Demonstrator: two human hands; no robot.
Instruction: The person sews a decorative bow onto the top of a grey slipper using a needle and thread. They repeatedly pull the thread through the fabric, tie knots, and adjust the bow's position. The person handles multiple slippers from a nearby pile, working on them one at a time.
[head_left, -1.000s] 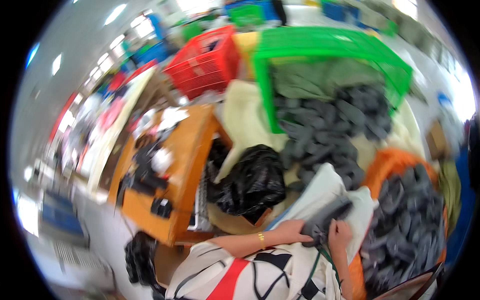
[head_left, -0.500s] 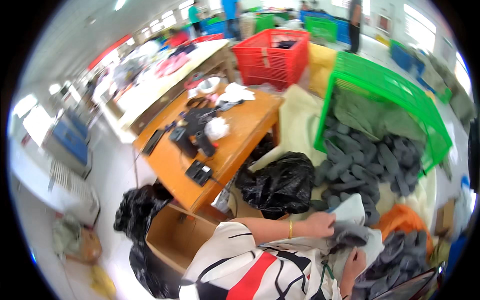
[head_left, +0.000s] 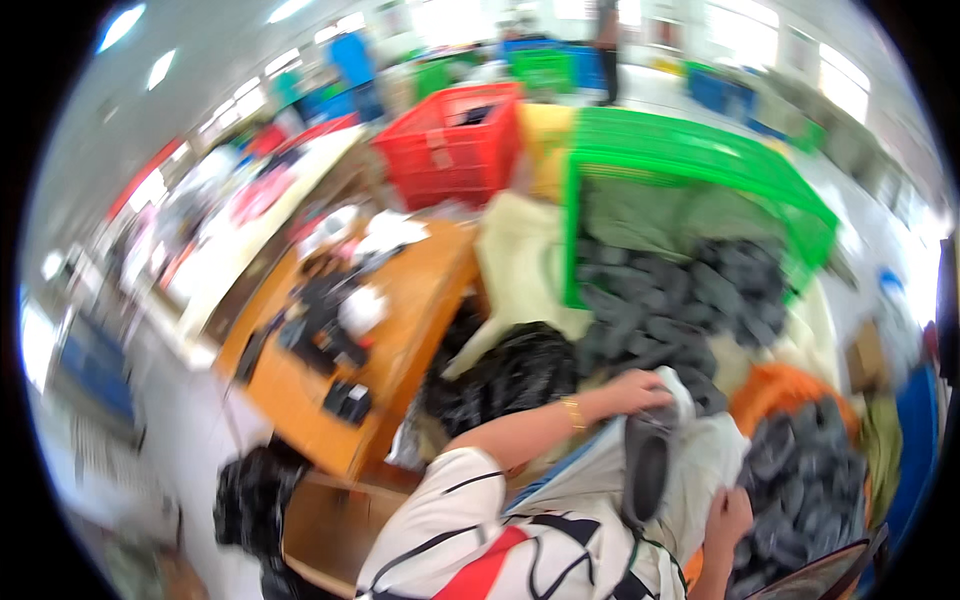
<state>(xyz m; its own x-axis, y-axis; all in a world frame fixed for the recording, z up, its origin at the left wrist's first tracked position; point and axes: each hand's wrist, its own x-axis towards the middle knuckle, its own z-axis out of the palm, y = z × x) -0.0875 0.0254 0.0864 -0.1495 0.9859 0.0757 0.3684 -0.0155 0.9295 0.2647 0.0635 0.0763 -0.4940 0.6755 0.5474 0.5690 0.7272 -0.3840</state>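
My left hand (head_left: pixel 640 391) is closed on the upper end of a dark grey sock (head_left: pixel 648 465), which hangs lengthwise over my lap. Pale cloth (head_left: pixel 712 455) covers my legs beneath and beside it. Lower and to the right, my right hand (head_left: pixel 730 515) is curled closed at the edge of that cloth; whatever its fingers hold, if anything, is hidden. Just beyond this hand lies a heap of similar grey socks (head_left: pixel 805 465) on an orange sack (head_left: pixel 785 392). Another grey heap (head_left: pixel 650 310) spills from a tipped green crate (head_left: pixel 700 140) ahead of me.
A wooden table (head_left: pixel 415 320) at left carries small tools and cloth. Black plastic bags (head_left: pixel 525 365) lie beside it, and an open cardboard box (head_left: pixel 335 525) stands below. A red crate (head_left: pixel 450 150) is farther back. People stand in the distance.
My view has turned right, shifting the scene leftward. The grey sock was bunched between my hands; now it hangs stretched from my left hand, and my right hand is away from it.
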